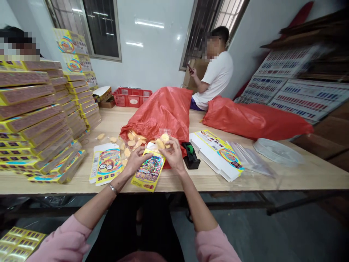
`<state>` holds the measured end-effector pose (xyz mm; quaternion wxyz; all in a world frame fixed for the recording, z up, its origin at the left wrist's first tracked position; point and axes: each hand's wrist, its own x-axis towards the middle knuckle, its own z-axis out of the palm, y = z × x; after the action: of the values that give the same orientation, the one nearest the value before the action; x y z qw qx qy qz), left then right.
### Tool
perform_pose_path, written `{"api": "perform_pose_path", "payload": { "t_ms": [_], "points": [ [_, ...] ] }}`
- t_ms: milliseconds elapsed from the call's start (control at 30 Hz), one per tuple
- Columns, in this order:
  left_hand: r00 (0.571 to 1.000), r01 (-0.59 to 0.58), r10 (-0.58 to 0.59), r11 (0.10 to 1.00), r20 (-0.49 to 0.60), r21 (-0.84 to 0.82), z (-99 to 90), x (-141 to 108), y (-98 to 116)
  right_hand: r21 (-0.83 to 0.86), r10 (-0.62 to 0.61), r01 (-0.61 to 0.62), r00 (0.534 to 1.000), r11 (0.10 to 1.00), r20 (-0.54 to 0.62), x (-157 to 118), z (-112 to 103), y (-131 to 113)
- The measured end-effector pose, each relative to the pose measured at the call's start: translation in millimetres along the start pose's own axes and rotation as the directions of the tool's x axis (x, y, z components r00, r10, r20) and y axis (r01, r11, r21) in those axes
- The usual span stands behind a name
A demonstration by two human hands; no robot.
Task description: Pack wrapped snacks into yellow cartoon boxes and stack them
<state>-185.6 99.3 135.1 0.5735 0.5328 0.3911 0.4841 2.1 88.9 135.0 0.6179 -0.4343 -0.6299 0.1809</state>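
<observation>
My left hand (135, 160) grips the upper left edge of a shiny yellow box (148, 173) with a holographic front, tilted over the table's front edge. Above its top, my right hand (173, 154) pinches a small clear packet (164, 139) with round yellow pieces inside. Just behind the box, several more packets of yellow pieces (133, 140) spill from the mouth of a red woven sack (163, 109). Left of my left hand lie flat printed cartons (107, 163) with a cartoon face in glasses. A black tape dispenser (191, 155) stands right of my right hand.
Tall stacks of yellow boxes (32, 120) fill the table's left side. Flattened cartons (218, 153), clear plastic sleeves (249, 158), a translucent lid (275, 150) and another red sack (253, 118) lie to the right. Behind are a red basket (132, 97) and a person (218, 71) holding a phone.
</observation>
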Motion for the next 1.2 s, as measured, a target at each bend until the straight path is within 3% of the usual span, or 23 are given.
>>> {"api": "perform_pose_path", "payload": {
  "t_ms": [133, 233, 300, 433, 533, 633, 767, 867, 967, 1033, 1100, 1200],
  "points": [
    [0.993, -0.110, 0.108, 0.992, 0.037, 0.061, -2.6, 6, 8, 0.162, 0.192, -0.221, 0.966, 0.962, 0.176, 16, -16, -15],
    [0.981, -0.184, 0.176, 0.975, 0.077, 0.124, -3.7, 10, 16, 0.202, 0.221, -0.304, 0.910, 0.931, 0.350, 27, -28, -27],
    [0.973, -0.227, 0.217, 0.962, 0.083, 0.153, -3.9, 13, 19, 0.108, 0.210, -0.273, 0.892, 0.956, 0.400, 33, -33, -31],
    [0.951, -0.302, 0.283, 0.936, 0.124, 0.182, -3.4, 16, 18, -0.170, 0.166, -0.114, 0.927, 0.979, 0.337, 37, -34, -37],
    [0.945, -0.313, 0.287, 0.932, 0.155, 0.182, -3.1, 19, 14, -0.281, 0.151, -0.055, 0.932, 0.958, 0.330, 36, -30, -43],
    [0.954, -0.282, 0.262, 0.949, 0.148, 0.139, -2.8, 23, 11, -0.247, 0.134, -0.053, 0.935, 0.968, 0.327, 33, -27, -49],
    [0.961, -0.255, 0.245, 0.964, 0.127, 0.071, 0.9, 28, 10, -0.176, 0.145, -0.075, 0.892, 0.982, 0.428, 31, -26, -52],
    [0.967, -0.230, 0.225, 0.973, 0.117, 0.035, 4.7, 30, 10, -0.214, 0.132, -0.053, 0.919, 0.975, 0.371, 34, -24, -49],
    [0.962, -0.240, 0.238, 0.971, 0.135, -0.002, 5.7, 31, 9, -0.087, 0.088, -0.064, 0.945, 0.994, 0.314, 40, -25, -44],
    [0.957, -0.255, 0.255, 0.967, 0.141, -0.015, 5.1, 31, 8, -0.014, 0.094, -0.094, 0.938, 0.995, 0.334, 43, -27, -43],
    [0.957, -0.254, 0.255, 0.967, 0.139, -0.025, 4.6, 32, 6, -0.076, 0.102, -0.079, 0.922, 0.994, 0.373, 45, -31, -45],
    [0.960, -0.248, 0.250, 0.968, 0.126, -0.030, 4.5, 34, 2, -0.321, 0.097, 0.054, 0.894, 0.945, 0.437, 49, -34, -48]
  ]
}}
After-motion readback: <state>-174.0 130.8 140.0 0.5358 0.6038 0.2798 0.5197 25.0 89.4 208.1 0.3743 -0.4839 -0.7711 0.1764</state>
